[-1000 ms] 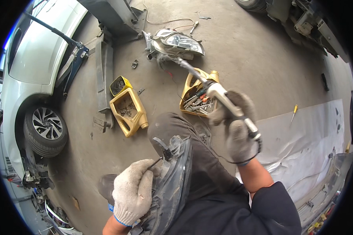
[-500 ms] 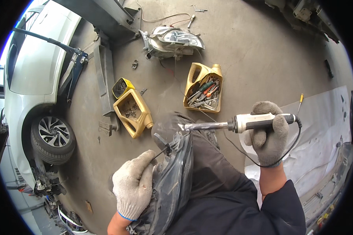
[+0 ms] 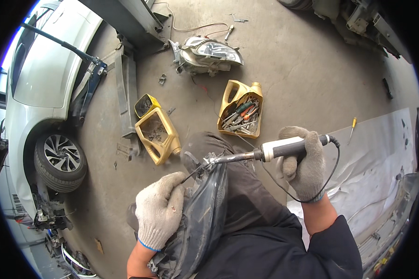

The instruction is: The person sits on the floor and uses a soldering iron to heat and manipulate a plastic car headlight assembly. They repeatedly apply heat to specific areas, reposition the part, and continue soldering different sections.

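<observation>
My right hand, in a grey knitted glove, is closed round the white and black handle of a soldering iron. Its long metal barrel points left, and the tip meets the upper end of a dark plastic car part, which looks like a headlight housing. This part lies across my lap, tilted. From the left, my left hand, also gloved, pinches a thin black rod whose far end reaches the iron's tip. Whether rod and tip touch is too small to tell.
On the floor ahead lie a removed headlight, a cut-open gold jug of hand tools and another jug with small parts. A white car stands at left beside a lift post. A screwdriver lies on a white sheet.
My right hand has moved left and slightly down, bringing the iron's tip from above the part's upper end onto it. The rod in my left hand has shifted up to meet the tip.
</observation>
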`<state>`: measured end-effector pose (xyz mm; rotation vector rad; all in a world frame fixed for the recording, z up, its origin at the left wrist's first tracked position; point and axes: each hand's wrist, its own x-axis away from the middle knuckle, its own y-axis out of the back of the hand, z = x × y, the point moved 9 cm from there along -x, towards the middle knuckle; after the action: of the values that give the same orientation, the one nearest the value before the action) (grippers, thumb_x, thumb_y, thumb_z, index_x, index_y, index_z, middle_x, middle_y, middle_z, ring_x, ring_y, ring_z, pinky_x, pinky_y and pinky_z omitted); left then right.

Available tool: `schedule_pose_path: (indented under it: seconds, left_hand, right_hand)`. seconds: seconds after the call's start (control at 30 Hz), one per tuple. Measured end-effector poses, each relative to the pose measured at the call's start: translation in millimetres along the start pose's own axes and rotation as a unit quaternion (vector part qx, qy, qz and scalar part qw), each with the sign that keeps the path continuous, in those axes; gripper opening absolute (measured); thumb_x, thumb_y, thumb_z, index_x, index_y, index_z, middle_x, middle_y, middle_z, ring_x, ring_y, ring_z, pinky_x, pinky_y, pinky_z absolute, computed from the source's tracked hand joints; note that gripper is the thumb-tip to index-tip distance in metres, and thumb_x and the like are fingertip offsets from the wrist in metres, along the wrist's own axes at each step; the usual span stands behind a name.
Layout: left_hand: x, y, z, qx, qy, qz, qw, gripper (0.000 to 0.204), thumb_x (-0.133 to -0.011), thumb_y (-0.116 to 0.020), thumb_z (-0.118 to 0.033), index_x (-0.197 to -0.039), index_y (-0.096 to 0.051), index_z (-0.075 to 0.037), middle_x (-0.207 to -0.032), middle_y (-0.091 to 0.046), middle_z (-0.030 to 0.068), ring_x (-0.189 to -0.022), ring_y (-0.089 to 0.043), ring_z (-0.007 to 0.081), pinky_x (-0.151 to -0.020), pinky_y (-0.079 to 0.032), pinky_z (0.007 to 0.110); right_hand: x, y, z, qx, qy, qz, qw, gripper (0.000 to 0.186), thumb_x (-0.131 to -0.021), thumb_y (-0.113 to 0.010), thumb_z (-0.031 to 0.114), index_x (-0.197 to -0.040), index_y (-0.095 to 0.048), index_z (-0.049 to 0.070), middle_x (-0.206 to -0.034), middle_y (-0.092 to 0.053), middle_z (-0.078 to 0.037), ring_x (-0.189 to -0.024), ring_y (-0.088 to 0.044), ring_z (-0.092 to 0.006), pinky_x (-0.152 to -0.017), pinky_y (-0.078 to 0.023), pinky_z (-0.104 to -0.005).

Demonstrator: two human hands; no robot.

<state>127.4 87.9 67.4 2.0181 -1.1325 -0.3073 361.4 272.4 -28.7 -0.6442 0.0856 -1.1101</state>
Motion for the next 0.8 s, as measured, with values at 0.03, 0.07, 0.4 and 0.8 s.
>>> schedule_pose_path:
  seconds: [0.03, 0.07, 0.4, 0.8]
  left_hand:
    - [-0.7, -0.5, 1.7, 0.009, 0.014, 0.004, 1.0, 0.022, -0.095, -0.061, 0.004, -0.112, -0.072, 0.01, -0.091, -0.077, 0.0168, -0.085, -0.078, 0.0194, -0.078, -0.061, 0.03]
    - [-1.1, -0.1, 0.8, 0.008, 0.012, 0.004, 1.0, 0.022, -0.094, -0.061, 0.003, -0.112, -0.073, 0.009, -0.091, -0.076, 0.0172, -0.084, -0.077, 0.0203, -0.077, -0.06, 0.031]
    - [0.3, 13.4, -27.8, -0.144, -0.108, -0.055, 0.982, 0.02, -0.089, -0.067, -0.001, -0.107, -0.076, 0.0, -0.091, -0.074, 0.0186, -0.088, -0.073, 0.0347, -0.081, -0.056, 0.039]
    - [4.2, 16.8, -12.2, -0.07, -0.075, -0.035, 0.994, 0.026, -0.089, -0.069, -0.006, -0.113, -0.077, 0.0, -0.102, -0.077, 0.02, -0.091, -0.076, 0.031, -0.085, -0.058, 0.037]
  right_hand:
    - [-0.3, 2.1, -0.1, 0.01, 0.005, -0.005, 1.0, 0.066, -0.114, -0.039, 0.052, -0.128, -0.06, -0.008, -0.054, -0.053, -0.004, -0.041, -0.045, -0.0158, -0.043, -0.045, -0.0338]
    - [-0.6, 4.3, 0.1, 0.019, 0.009, -0.01, 1.0, 0.066, -0.114, -0.039, 0.053, -0.128, -0.06, -0.008, -0.054, -0.053, -0.004, -0.043, -0.046, -0.0158, -0.045, -0.045, -0.0338]
    - [0.4, -15.9, 49.9, 0.121, 0.093, 0.054, 0.987, 0.058, -0.096, -0.067, 0.033, -0.133, -0.059, -0.01, -0.062, -0.058, -0.005, -0.049, -0.052, -0.0134, -0.049, -0.049, -0.0314]
    - [2.4, -27.5, 58.0, 0.103, 0.077, 0.132, 0.983, 0.057, -0.094, -0.074, 0.038, -0.121, -0.068, -0.012, -0.084, -0.073, -0.013, -0.055, -0.061, -0.0082, -0.05, -0.048, -0.0207]
